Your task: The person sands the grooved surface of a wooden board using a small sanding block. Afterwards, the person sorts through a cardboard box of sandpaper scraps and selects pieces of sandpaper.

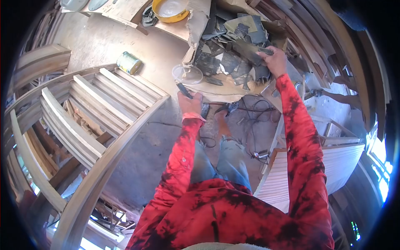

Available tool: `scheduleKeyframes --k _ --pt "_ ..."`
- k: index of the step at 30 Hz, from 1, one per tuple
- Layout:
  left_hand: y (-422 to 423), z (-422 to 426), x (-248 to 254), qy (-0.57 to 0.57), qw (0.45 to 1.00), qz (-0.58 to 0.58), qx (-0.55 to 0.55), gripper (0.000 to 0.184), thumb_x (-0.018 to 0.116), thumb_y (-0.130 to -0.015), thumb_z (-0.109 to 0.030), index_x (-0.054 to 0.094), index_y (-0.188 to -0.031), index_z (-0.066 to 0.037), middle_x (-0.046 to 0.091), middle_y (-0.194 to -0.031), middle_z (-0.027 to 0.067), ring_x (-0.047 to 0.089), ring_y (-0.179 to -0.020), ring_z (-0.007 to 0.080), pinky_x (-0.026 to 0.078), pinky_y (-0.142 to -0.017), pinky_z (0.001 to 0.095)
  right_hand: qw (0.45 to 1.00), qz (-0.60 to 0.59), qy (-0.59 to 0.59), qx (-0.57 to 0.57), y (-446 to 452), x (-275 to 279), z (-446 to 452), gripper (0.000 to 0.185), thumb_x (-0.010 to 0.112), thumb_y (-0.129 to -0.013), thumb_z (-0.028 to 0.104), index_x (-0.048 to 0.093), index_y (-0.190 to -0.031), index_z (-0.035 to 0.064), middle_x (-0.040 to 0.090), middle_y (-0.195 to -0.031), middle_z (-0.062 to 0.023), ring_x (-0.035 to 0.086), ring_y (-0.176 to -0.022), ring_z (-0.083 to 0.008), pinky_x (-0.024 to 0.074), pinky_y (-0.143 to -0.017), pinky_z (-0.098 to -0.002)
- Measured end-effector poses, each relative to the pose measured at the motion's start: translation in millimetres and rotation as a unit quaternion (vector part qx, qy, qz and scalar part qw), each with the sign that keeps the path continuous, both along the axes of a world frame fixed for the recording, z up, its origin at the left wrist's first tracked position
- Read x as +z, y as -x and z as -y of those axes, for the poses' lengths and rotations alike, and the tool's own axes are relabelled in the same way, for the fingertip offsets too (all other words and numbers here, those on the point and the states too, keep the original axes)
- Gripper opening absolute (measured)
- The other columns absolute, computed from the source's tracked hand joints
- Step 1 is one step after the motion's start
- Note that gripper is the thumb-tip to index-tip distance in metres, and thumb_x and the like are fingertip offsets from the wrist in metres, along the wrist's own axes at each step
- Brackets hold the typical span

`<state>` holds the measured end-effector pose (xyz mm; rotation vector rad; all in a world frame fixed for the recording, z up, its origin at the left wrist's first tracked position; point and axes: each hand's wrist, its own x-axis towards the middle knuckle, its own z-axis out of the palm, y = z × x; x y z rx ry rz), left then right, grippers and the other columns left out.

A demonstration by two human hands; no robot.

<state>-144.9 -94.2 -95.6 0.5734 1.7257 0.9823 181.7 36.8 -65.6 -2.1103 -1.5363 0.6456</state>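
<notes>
My right hand (275, 62) is closed on a piece of sandpaper (248, 51), dark and blurred, above a heap of torn sandpaper (233, 66). The scraps are grey, black and olive, some showing their pale backs. Lower and further left, my left hand (191, 104) grips a small dark strip (183, 90) between thumb and fingers; its exact kind is unclear. Just beyond that hand lies a clear plastic lid (187, 74) on the bench.
A slatted wooden frame (100, 112) stands at the left, with a tin can (129, 63) beyond it. A yellow tub (171, 10) sits at the far edge. Cables (254, 116) lie on the floor; a white slatted panel (312, 166) leans at the right. Wooden pieces line the upper right.
</notes>
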Motion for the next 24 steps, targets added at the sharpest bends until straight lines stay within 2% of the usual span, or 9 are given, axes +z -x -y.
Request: scheduleKeyframes --k 3,6,9,11,15,17,19,21,24 --pt "7 4 -41 -0.016 0.999 -0.024 -0.013 0.045 0.08 -0.078 -0.008 0.05 -0.112 -0.001 0.06 -0.094 0.0085 0.061 -0.083 0.019 0.051 -0.078 0.0354 1.0 0.021 0.011 -0.017 -37 -19 -20 0.032 0.084 -0.079 0.029 0.079 -0.103 0.0095 0.075 -0.09 -0.0201 0.073 -0.085 -0.0355 0.055 -0.078 -0.0419" --pt "10 4 -50 -0.003 0.999 -0.04 -0.026 0.046 0.081 -0.079 -0.008 0.051 -0.112 -0.001 0.06 -0.095 0.0088 0.061 -0.081 0.0182 0.052 -0.077 0.0353 0.985 0.157 -0.059 -0.036 -78 -39 -36 0.033 0.083 -0.077 0.028 0.08 -0.106 0.0127 0.076 -0.093 -0.0189 0.074 -0.087 -0.0343 0.0561 -0.081 -0.0378" --pt "7 3 -34 0.0 1.0 0.018 -0.001 0.047 0.081 -0.078 -0.008 0.051 -0.113 0.001 0.062 -0.096 0.01 0.062 -0.082 0.0195 0.052 -0.078 0.0358 0.99 0.076 -0.041 -0.111 -91 -32 -47 0.04 0.081 -0.076 0.029 0.079 -0.113 0.0125 0.077 -0.096 -0.0187 0.075 -0.091 -0.03 0.0559 -0.086 -0.036" --pt "5 2 -27 0.011 1.0 0.01 0.001 0.047 0.081 -0.078 -0.008 0.051 -0.114 0.001 0.062 -0.097 0.0104 0.062 -0.083 0.0195 0.052 -0.078 0.0355 0.983 -0.099 -0.048 -0.144 -98 -44 -49 0.046 0.079 -0.081 0.035 0.077 -0.118 0.0091 0.077 -0.098 -0.0187 0.075 -0.093 -0.0249 0.0548 -0.088 -0.0359" --pt "6 0 -31 0.024 1.0 0.014 0.002 0.048 0.081 -0.079 -0.008 0.05 -0.114 0.001 0.063 -0.098 0.0114 0.063 -0.083 0.0192 0.052 -0.078 0.0348 0.98 -0.175 -0.003 -0.094 -67 -36 -30 0.047 0.076 -0.092 0.039 0.074 -0.121 0.0022 0.075 -0.09 -0.011 0.069 -0.081 -0.0197 0.0537 -0.081 -0.0348" --pt "9 1 -39 0.01 1.0 -0.015 -0.013 0.048 0.081 -0.078 -0.008 0.05 -0.114 0.001 0.063 -0.098 0.0119 0.063 -0.084 0.0199 0.052 -0.078 0.0354 0.985 -0.142 -0.017 -0.093 -36 0 -2 0.035 0.076 -0.094 0.028 0.076 -0.118 0.0028 0.073 -0.088 -0.008 0.067 -0.078 -0.0149 0.0547 -0.078 -0.0321" --pt "7 0 -37 -0.003 0.999 -0.042 -0.028 0.048 0.081 -0.078 -0.008 0.05 -0.114 0.002 0.063 -0.098 0.0125 0.064 -0.084 0.0207 0.052 -0.078 0.036 0.934 -0.308 -0.045 -0.173 -29 4 17 0.024 0.073 -0.095 0.018 0.077 -0.116 0.0049 0.073 -0.092 -0.007 0.067 -0.078 -0.011 0.0558 -0.078 -0.0277" --pt "3 -1 -33 -0.056 0.998 -0.035 0.014 0.041 0.085 -0.076 -0.007 0.05 -0.097 -0.003 0.061 -0.076 0.0049 0.059 -0.058 0.014 0.05 -0.052 0.0299 0.929 -0.324 -0.027 -0.176 -28 1 28 0.024 0.068 -0.097 0.009 0.074 -0.12 0.0035 0.074 -0.099 -0.0072 0.068 -0.082 -0.0112 0.0571 -0.078 -0.0262" --pt "7 0 -47 -0.081 0.994 -0.08 -0.003 0.041 0.085 -0.076 -0.007 0.05 -0.098 -0.003 0.061 -0.076 0.005 0.059 -0.058 0.0142 0.049 -0.052 0.0301 0.912 -0.397 -0.015 -0.102 -28 -3 38 0.032 0.061 -0.1 0.005 0.064 -0.13 -0.0033 0.075 -0.109 -0.0091 0.07 -0.089 -0.0123 0.058 -0.08 -0.0277"
